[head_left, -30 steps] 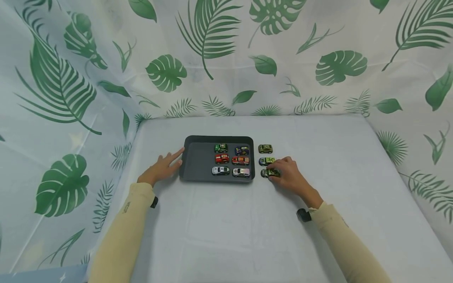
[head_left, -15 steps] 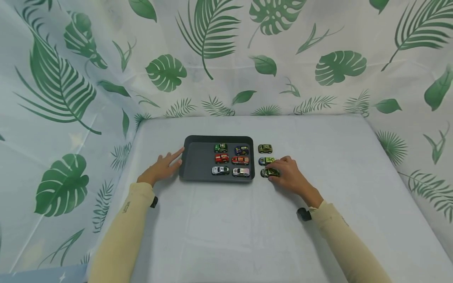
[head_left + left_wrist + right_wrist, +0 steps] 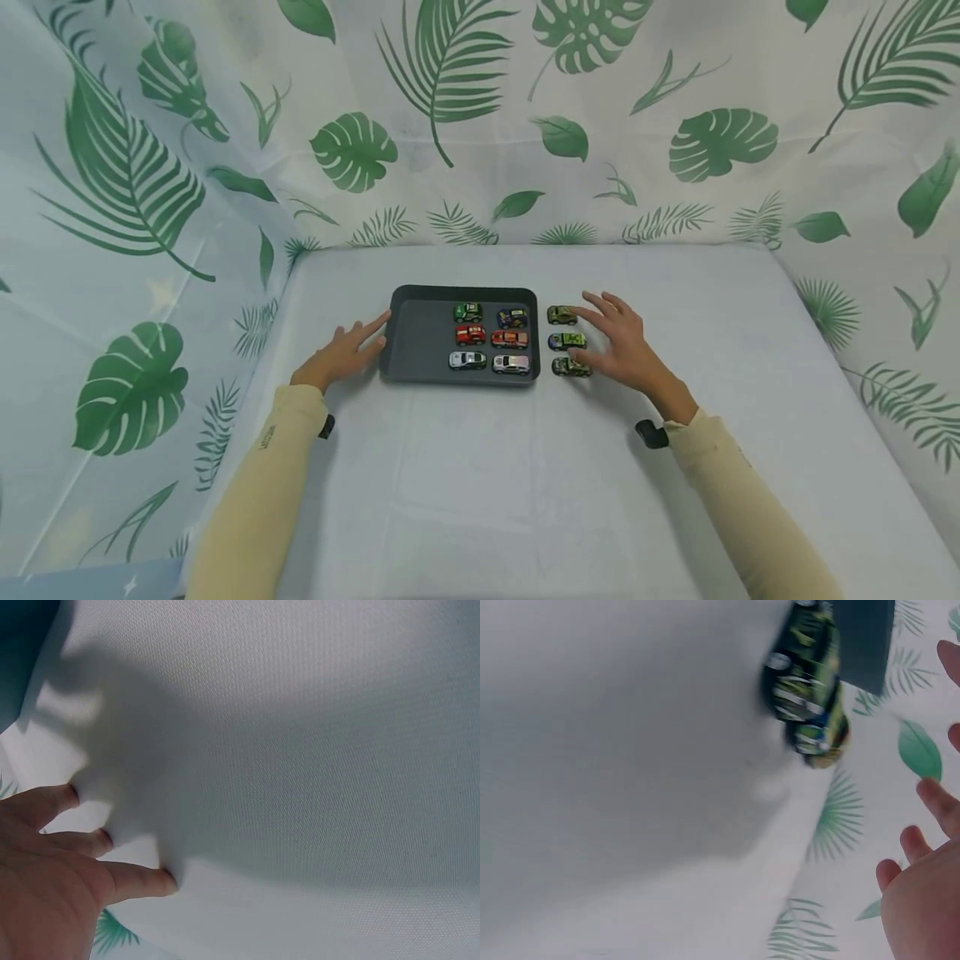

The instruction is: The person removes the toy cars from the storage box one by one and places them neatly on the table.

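Observation:
A dark grey tray [image 3: 420, 342] lies on the table, with several toy cars in two columns in its right half, among them a red car [image 3: 470, 335] and a white car [image 3: 467, 361]. My left hand [image 3: 339, 358] touches the tray's left edge with extended fingers. Right of the tray, a column of three green-patterned cars stands: the back car [image 3: 562, 315], the middle car [image 3: 566, 341] and the front car [image 3: 568, 367]. Over their right side hovers my right hand [image 3: 626, 346], fingers spread, gripping nothing. The right wrist view shows the front car [image 3: 802, 675] blurred.
A white cloth [image 3: 480, 483] covers the table. Behind it and along the sides hang white sheets [image 3: 465, 183] printed with green leaves.
My right hand has let go of the front green car, risen and spread its fingers, moving slightly right and back. My left hand stays at the tray's edge.

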The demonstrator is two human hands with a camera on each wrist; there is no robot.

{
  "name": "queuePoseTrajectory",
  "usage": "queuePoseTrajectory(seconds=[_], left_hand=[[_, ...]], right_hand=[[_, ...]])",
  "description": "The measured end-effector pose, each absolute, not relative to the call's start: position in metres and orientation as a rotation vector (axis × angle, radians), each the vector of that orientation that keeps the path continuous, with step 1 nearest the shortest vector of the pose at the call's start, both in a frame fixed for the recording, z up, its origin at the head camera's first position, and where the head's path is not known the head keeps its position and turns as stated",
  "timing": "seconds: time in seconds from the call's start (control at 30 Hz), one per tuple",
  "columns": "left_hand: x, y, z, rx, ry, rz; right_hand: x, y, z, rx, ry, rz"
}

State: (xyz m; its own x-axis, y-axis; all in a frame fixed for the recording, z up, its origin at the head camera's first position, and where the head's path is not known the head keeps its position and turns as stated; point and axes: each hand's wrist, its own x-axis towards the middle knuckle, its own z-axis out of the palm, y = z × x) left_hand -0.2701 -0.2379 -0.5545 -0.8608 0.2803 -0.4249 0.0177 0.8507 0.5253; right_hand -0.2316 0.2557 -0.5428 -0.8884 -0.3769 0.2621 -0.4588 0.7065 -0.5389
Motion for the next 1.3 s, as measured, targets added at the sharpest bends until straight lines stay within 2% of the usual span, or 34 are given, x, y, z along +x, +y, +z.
queuePoseTrajectory(seconds=[0.5,1.3], left_hand=[[-0.268,-0.238,-0.549,0.226,2.518,0.748],[-0.271,-0.240,-0.554,0.215,2.498,0.763]], right_hand=[[-0.273,0.231,-0.508,0.704,-2.828,1.002],[-0.335,0.151,-0.481,0.796,-2.871,1.149]])
